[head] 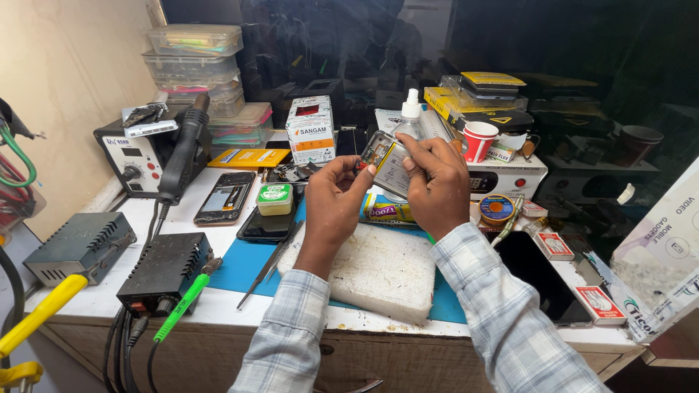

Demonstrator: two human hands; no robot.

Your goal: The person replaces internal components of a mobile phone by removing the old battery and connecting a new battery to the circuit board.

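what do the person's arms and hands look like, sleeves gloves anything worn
Both arms wear long sleeves of a light plaid shirt, pale grey-blue with thin checked lines. The left sleeve and right sleeve each end just above the wrist. The left hand and right hand are bare: no gloves, and no ring, watch or strap shows.

Two hands: left hand [336,198], right hand [437,188], together holding one opened phone [386,164].
Phones lying flat on the tabletop [218,306]: three, namely one opened phone body [225,196], one dark phone [268,224], one large black phone [542,276].
One white foam block [371,271].
One pair of tweezers [271,263].
One red paper cup [478,140].
One white-capped bottle [410,109].
One solder spool [496,209].
Two small red-and-white packets [555,245] [600,303].
Clear plastic boxes [195,40] stacked at the back: at least three.
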